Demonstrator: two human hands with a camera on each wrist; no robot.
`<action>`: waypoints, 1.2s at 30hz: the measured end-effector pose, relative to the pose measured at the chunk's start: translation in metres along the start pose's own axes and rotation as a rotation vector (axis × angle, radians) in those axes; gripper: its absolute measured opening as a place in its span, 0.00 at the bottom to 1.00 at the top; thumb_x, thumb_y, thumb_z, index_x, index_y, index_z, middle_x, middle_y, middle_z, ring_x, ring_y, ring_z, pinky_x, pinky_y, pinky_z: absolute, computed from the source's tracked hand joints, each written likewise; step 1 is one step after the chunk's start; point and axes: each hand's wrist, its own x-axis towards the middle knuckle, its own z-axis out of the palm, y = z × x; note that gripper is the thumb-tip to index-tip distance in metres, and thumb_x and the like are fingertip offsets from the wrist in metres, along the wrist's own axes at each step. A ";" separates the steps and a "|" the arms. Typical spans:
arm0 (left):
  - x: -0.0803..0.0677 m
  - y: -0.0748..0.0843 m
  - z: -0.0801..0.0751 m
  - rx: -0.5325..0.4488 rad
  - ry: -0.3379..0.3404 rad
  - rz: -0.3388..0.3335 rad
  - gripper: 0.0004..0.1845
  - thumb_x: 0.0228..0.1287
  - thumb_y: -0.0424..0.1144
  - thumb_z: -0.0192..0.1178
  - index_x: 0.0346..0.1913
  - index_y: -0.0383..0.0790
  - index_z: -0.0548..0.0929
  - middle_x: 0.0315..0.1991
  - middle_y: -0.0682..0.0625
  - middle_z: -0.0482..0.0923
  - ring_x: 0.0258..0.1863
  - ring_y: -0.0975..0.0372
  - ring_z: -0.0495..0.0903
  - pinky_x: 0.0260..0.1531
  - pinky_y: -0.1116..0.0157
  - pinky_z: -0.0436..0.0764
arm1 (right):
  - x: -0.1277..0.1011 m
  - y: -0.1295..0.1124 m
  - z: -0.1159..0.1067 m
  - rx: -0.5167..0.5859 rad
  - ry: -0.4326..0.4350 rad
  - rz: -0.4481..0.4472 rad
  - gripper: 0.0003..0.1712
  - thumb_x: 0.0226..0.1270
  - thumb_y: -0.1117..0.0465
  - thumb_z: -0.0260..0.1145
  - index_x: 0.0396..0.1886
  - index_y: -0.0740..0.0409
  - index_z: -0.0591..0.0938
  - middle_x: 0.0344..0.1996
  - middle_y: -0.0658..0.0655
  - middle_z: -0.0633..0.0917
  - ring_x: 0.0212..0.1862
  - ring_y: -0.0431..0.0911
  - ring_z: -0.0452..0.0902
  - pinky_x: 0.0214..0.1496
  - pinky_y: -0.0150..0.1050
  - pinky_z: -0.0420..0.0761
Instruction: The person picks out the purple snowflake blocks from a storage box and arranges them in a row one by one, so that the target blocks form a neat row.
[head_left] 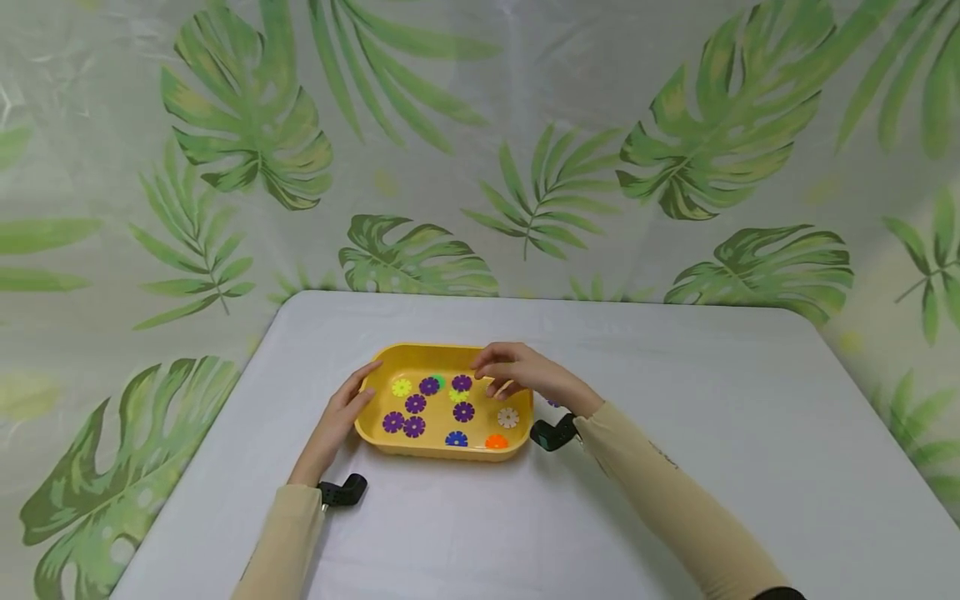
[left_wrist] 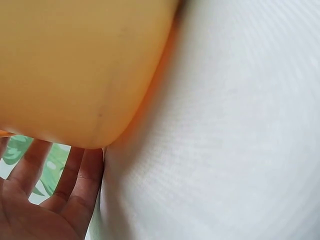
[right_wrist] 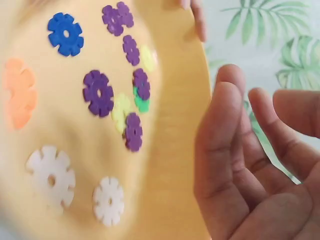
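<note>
A yellow plastic tray [head_left: 442,357] holds several snowflake-shaped building discs, mostly purple [head_left: 463,412], with yellow [head_left: 402,387], blue [head_left: 456,438], orange [head_left: 497,442] and white [head_left: 507,417] ones among them. My left hand [head_left: 341,417] touches the tray's left end, its fingers fairly straight along the outer wall in the left wrist view. Over the tray's right end hovers my right hand [head_left: 521,371], fingers loosely bent, with nothing between them. In the right wrist view a second white disc [right_wrist: 108,201] shows, hidden under the hand in the head view. A green disc [right_wrist: 142,102] lies partly beneath a purple one.
The tray stands on a white-covered table [head_left: 675,375]. Just outside its right end, one purple-blue disc [head_left: 553,403] lies partly hidden by the right wrist. A leaf-patterned curtain [head_left: 525,167] hangs behind the table.
</note>
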 end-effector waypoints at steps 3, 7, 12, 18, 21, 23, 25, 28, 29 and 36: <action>0.001 0.000 0.000 -0.001 0.002 -0.003 0.24 0.76 0.42 0.45 0.72 0.47 0.62 0.75 0.47 0.50 0.74 0.52 0.44 0.70 0.49 0.47 | 0.015 -0.001 0.007 -0.014 -0.102 0.026 0.21 0.74 0.59 0.53 0.58 0.70 0.72 0.54 0.70 0.76 0.49 0.67 0.74 0.53 0.54 0.79; 0.000 0.003 0.000 -0.006 -0.002 -0.004 0.24 0.76 0.40 0.44 0.72 0.46 0.62 0.75 0.46 0.50 0.74 0.52 0.44 0.70 0.49 0.46 | 0.032 0.003 0.012 -0.074 -0.215 0.102 0.20 0.74 0.60 0.53 0.59 0.67 0.73 0.55 0.66 0.77 0.46 0.61 0.78 0.50 0.49 0.80; -0.002 0.007 0.001 -0.010 -0.006 -0.009 0.24 0.77 0.40 0.44 0.73 0.45 0.61 0.75 0.45 0.49 0.74 0.52 0.43 0.70 0.49 0.45 | 0.046 0.008 0.018 -0.160 -0.320 0.206 0.17 0.73 0.65 0.51 0.58 0.62 0.75 0.53 0.58 0.78 0.41 0.57 0.81 0.44 0.43 0.82; 0.001 -0.003 0.001 0.004 0.013 -0.008 0.24 0.76 0.43 0.44 0.72 0.49 0.62 0.75 0.48 0.50 0.74 0.53 0.44 0.70 0.49 0.46 | 0.050 0.009 0.023 -0.221 -0.331 0.256 0.18 0.70 0.70 0.49 0.56 0.61 0.77 0.50 0.58 0.78 0.38 0.53 0.79 0.44 0.41 0.82; 0.001 -0.004 0.001 0.000 0.017 -0.004 0.24 0.76 0.43 0.44 0.72 0.49 0.62 0.75 0.48 0.51 0.74 0.53 0.44 0.70 0.49 0.46 | 0.052 0.010 0.026 -0.233 -0.326 0.261 0.19 0.67 0.72 0.48 0.53 0.62 0.78 0.47 0.59 0.77 0.35 0.50 0.77 0.43 0.40 0.81; 0.002 -0.004 0.001 -0.002 0.017 -0.005 0.24 0.76 0.43 0.44 0.72 0.50 0.62 0.75 0.49 0.51 0.74 0.53 0.44 0.70 0.49 0.46 | 0.052 0.011 0.027 -0.238 -0.320 0.261 0.19 0.66 0.73 0.49 0.52 0.62 0.79 0.45 0.58 0.77 0.35 0.49 0.76 0.42 0.39 0.81; 0.002 -0.005 0.001 -0.003 0.017 -0.007 0.24 0.76 0.43 0.44 0.72 0.50 0.62 0.75 0.49 0.51 0.74 0.54 0.44 0.70 0.49 0.46 | 0.053 0.012 0.028 -0.242 -0.316 0.257 0.17 0.65 0.73 0.50 0.50 0.62 0.79 0.42 0.57 0.77 0.33 0.48 0.75 0.41 0.39 0.81; 0.002 -0.004 0.001 -0.002 0.012 -0.012 0.24 0.77 0.43 0.44 0.72 0.50 0.62 0.75 0.49 0.50 0.74 0.54 0.44 0.70 0.49 0.45 | 0.054 0.014 0.028 -0.254 -0.303 0.240 0.13 0.66 0.72 0.53 0.47 0.63 0.78 0.36 0.56 0.77 0.31 0.47 0.74 0.39 0.38 0.81; 0.002 -0.004 0.001 -0.004 0.010 -0.013 0.24 0.77 0.43 0.44 0.72 0.50 0.62 0.75 0.49 0.50 0.74 0.54 0.43 0.70 0.49 0.45 | 0.054 0.014 0.028 -0.258 -0.298 0.231 0.11 0.66 0.72 0.54 0.46 0.64 0.78 0.34 0.56 0.77 0.30 0.46 0.74 0.38 0.37 0.82; -0.005 0.016 0.002 -0.020 -0.017 -0.001 0.24 0.77 0.37 0.42 0.73 0.41 0.60 0.75 0.43 0.48 0.74 0.50 0.42 0.70 0.48 0.44 | 0.053 0.014 0.027 -0.225 -0.233 0.171 0.06 0.71 0.70 0.54 0.40 0.66 0.77 0.27 0.57 0.77 0.23 0.43 0.73 0.29 0.32 0.81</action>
